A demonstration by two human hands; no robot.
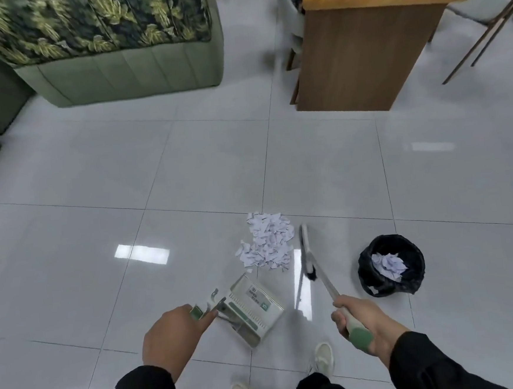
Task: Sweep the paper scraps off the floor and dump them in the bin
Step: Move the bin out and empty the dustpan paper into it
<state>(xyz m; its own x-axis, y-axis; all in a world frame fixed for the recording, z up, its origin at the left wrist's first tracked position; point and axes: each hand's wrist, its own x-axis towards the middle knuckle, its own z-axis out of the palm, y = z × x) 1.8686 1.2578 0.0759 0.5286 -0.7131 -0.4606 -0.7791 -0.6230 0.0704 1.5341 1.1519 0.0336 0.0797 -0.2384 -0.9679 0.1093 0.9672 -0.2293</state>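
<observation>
Paper scraps (268,244) beyond both hands, seemingly between dustpan (255,309) and broom (311,257).

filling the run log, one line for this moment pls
left hand holds dustpan | right hand holds broom | scraps piled on floor | bin partly filled

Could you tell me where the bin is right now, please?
In the head view, the bin stands on the floor at lower right, just right of the broom head.

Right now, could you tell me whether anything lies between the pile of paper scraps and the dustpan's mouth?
Nothing visible does. Only bare tile with a stray scrap or two separates the paper scraps from the dustpan. The broom head sits on the pile's far side, towards the bin.
</observation>
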